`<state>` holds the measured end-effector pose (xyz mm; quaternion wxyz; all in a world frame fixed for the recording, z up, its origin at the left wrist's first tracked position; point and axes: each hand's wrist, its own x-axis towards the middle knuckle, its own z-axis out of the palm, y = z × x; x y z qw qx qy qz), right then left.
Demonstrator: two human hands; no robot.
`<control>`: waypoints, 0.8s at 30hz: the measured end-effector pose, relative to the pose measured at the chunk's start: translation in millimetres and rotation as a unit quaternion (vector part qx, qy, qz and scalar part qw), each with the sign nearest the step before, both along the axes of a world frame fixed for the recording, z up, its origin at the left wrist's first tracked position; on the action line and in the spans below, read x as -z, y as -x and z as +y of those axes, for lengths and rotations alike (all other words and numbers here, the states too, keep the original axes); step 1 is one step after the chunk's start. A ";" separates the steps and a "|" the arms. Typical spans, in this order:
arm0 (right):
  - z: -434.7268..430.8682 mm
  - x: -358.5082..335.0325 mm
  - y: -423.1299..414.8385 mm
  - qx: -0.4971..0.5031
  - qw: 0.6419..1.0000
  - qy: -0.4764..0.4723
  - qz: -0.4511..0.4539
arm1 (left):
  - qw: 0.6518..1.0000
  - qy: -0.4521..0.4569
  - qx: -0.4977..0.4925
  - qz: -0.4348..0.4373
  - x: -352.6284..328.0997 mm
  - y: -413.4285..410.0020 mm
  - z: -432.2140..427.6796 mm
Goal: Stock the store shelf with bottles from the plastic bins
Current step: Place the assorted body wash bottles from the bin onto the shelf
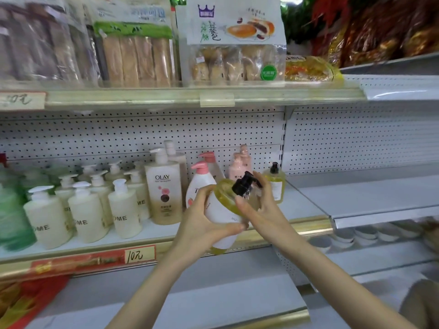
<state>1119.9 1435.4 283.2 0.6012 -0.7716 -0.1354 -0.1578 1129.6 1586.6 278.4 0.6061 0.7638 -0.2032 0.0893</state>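
Bottle (222,211) tilted, held off the shelf (299,205) at its front edge, before the pink-pump bottles (200,180) | left grip (202,220) curled round labelled body; right grip (261,207) curled round shoulder by black pump (244,184) | smooth clear rounded plastic, yellow liquid | risk: slick wall slips; base likely knocks neighbours at set-down

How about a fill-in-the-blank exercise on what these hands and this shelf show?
The left hand and right hand hold a yellow bottle whose pump is ____.
The tall cream bottle on the shelf bears the brand name ____.
The handwritten price tag on the shelf edge shows the number ____.
Missing words: black; OLAY; 10.
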 end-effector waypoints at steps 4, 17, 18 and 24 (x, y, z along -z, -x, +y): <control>2.1 5.8 9.0 -0.003 1.000 -0.016 0.004 | 0.999 -0.037 0.000 -0.031 4.4 3.0 -1.9; -3.2 20.2 10.6 0.070 0.985 -0.158 -0.005 | 0.978 -0.144 -0.075 -0.130 18.2 5.0 -26.8; -3.5 21.8 9.3 0.080 0.982 -0.172 -0.004 | 0.979 -0.137 -0.077 -0.128 19.1 4.7 -29.9; -17.4 32.8 -11.1 0.129 0.982 -0.139 -0.003 | 0.966 -0.241 -0.009 -0.089 28.8 -9.9 -27.4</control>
